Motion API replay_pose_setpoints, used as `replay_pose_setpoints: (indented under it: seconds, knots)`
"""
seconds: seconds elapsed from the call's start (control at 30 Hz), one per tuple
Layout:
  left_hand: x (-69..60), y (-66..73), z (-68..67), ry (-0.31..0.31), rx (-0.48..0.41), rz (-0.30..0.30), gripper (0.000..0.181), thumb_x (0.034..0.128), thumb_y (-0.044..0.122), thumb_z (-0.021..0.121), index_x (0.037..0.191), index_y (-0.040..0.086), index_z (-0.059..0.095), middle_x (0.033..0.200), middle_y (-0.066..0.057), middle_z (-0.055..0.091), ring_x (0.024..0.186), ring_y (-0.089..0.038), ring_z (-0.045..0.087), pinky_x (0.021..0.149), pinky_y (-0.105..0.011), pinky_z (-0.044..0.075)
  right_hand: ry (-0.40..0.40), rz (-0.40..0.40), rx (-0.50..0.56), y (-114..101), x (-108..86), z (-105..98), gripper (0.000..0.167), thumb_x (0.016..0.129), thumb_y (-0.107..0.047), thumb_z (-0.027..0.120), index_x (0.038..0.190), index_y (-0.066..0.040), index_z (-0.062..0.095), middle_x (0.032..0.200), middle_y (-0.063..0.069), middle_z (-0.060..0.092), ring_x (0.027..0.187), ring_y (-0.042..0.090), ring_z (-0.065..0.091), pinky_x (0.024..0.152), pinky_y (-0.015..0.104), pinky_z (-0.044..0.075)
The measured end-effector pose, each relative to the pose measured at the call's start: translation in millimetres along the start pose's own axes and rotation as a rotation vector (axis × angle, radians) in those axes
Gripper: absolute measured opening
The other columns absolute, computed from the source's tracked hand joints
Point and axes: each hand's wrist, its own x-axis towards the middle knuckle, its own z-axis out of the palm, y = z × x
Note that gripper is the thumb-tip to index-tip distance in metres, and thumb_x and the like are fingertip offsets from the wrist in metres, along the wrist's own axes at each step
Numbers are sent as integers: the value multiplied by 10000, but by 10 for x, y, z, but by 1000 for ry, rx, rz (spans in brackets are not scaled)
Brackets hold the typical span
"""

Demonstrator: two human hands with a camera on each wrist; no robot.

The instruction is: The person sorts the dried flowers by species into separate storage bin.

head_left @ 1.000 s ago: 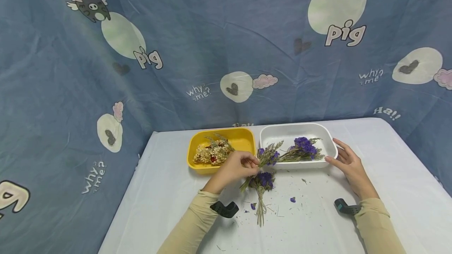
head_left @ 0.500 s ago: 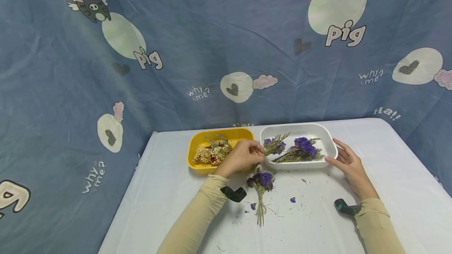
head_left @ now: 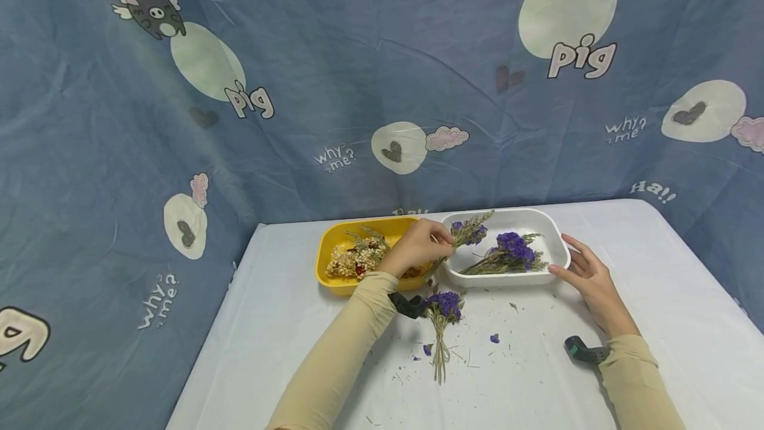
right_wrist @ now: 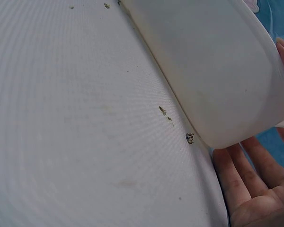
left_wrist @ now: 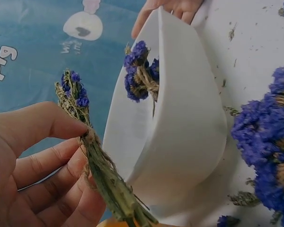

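Note:
My left hand [head_left: 420,244] pinches a small bunch of dried flowers [left_wrist: 109,175] between thumb and fingers. The bunch has purple blossoms, green stems and a twine tie, and is held at the left end of the white tray [head_left: 507,280]. In that tray lies another purple dried bunch [head_left: 514,249]. My right hand [head_left: 591,284] holds the tray's right end, thumb at the rim and fingers against the outer wall [right_wrist: 241,175]. On the table below the trays lies a third purple bunch [head_left: 444,307], its stems toward me.
A yellow tray [head_left: 325,271] left of the white one holds cream and red dried flowers [head_left: 361,257], partly behind my left hand. Loose purple petals [head_left: 495,338] and stem bits are scattered on the white tabletop [head_left: 525,383]. A blue printed cloth [head_left: 334,85] hangs behind.
My left hand has moved up and slightly right with its bunch, from above the bunch on the table to the white tray's left end. The right hand stays at the tray.

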Motion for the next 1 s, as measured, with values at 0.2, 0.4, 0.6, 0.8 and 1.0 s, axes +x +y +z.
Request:
replay_pose_setpoints:
  seconds: [0.2, 0.4, 0.6, 0.8, 1.0]
  knots:
    - [99, 16, 7, -40, -35, -21, 94, 921, 124, 725, 995, 119, 781, 902, -25, 705, 701, -124, 591, 602, -245, 530, -2, -4, 10, 16, 12, 0, 834, 998, -282, 710, 1660, -317, 204, 1669, 228, 313, 1407, 51, 481, 1035, 63, 459]
    - [209, 51, 36, -75, -19, -19, 81, 923, 126, 744, 990, 98, 779, 907, -37, 728, 688, -127, 608, 591, -245, 552, -3, -4, 5, 19, 18, -7, 834, 1000, -290, 707, 1660, -329, 199, 1672, 225, 308, 1405, 59, 477, 1035, 65, 459]
    - [337, 153, 83, -111, 31, -25, 79, 933, 121, 739, 993, 86, 776, 965, -50, 753, 723, -139, 647, 671, -278, 610, 4, -7, 12, 18, 14, -10, 832, 996, -284, 713, 1658, -326, 211, 1672, 224, 310, 1443, 103, 474, 1021, 56, 460]
    - [435, 287, 129, -152, 94, -8, 102, 958, 138, 719, 1030, 98, 778, 997, -35, 760, 693, -160, 645, 655, -240, 578, 10, -1, 15, 13, 14, -5, 834, 993, -282, 716, 1658, -324, 213, 1672, 228, 306, 1406, 56, 482, 1014, 55, 464]
    - [519, 383, 180, -182, 121, -9, 119, 960, 131, 717, 1039, 66, 778, 989, -45, 759, 690, -136, 621, 658, -235, 579, 4, 13, 2, 13, 27, -3, 833, 999, -301, 707, 1658, -344, 199, 1677, 228, 295, 1515, 290, 412, 1060, 87, 459]
